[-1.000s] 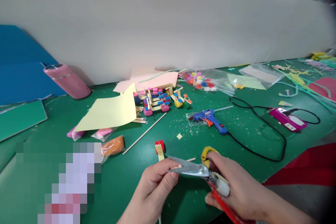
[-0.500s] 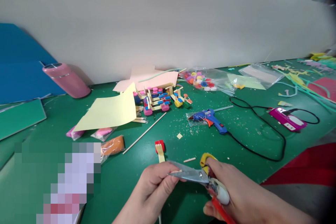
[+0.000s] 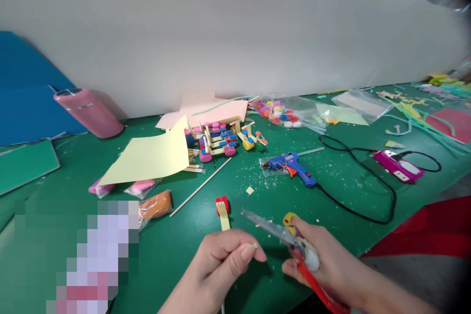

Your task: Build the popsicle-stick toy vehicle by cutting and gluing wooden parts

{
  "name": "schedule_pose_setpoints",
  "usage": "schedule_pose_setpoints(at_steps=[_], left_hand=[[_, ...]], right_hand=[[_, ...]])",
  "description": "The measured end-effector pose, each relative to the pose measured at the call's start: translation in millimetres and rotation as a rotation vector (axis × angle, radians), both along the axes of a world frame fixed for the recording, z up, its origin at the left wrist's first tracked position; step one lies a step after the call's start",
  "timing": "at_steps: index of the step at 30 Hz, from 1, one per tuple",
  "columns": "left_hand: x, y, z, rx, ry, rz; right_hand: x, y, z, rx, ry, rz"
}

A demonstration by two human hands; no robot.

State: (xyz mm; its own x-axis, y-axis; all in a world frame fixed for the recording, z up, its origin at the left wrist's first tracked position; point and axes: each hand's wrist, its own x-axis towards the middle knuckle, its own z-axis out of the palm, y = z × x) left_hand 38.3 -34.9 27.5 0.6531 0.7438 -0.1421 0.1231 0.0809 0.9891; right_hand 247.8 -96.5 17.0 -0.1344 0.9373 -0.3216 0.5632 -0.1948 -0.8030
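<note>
My left hand (image 3: pixel 224 265) pinches a small pale stick (image 3: pixel 255 245) between thumb and forefinger; only its tip shows, the remainder is hidden by the fingers. Just beyond the knuckles lies a pale yellow strip (image 3: pixel 224 220) with a red end piece (image 3: pixel 222 204). My right hand (image 3: pixel 324 260) is wrapped round scissors (image 3: pixel 274 226) with yellow and red handles. Their blades point up and left, apart from the stick. Small pale scraps lie on the green table behind the blades.
Behind the hands lie a blue glue gun (image 3: pixel 294 166), its black cord running to a purple power strip (image 3: pixel 399 166), a thin wooden stick (image 3: pixel 200 187), a yellow sheet (image 3: pixel 147 159) and several small colourful wheeled models (image 3: pixel 219 142). A pink bottle (image 3: pixel 90 113) leans at the left.
The scissors have come away from the stick in my left hand, moving slightly right, and their blades now point further up. My left hand keeps its pinch in nearly the same place.
</note>
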Motion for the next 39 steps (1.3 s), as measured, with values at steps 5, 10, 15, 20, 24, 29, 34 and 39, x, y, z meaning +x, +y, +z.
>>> schedule_pose_setpoints(at_steps=[5,10,15,20,24,29,34,39], left_hand=[[3,-1,-2.7,0.022,0.046,0.006],[-1,-4,-5.2,0.617,0.370,-0.101],[-22,-3,-1.9,1.154,0.745,0.085],[-39,12,0.0,1.222,0.748,0.368],[-40,28,-3.3,1.051,0.636,0.517],[-30,45,-12.3,0.643,0.387,0.682],[-26,49,-22.8,0.288,0.123,0.486],[-20,48,-31.9,0.310,0.233,0.398]], right_hand=[[9,7,2.4,0.119,0.055,-0.043],[30,20,-11.6,0.268,-0.386,-0.120],[42,35,-26.4,0.368,-0.697,-0.061],[33,44,-24.8,0.418,-0.669,0.072],[38,51,-12.8,0.502,-0.622,0.070],[64,73,-15.7,0.508,-0.714,-0.205],[86,91,-36.9,0.413,-0.738,-0.296],[92,96,-46.7,0.324,-0.661,-0.315]])
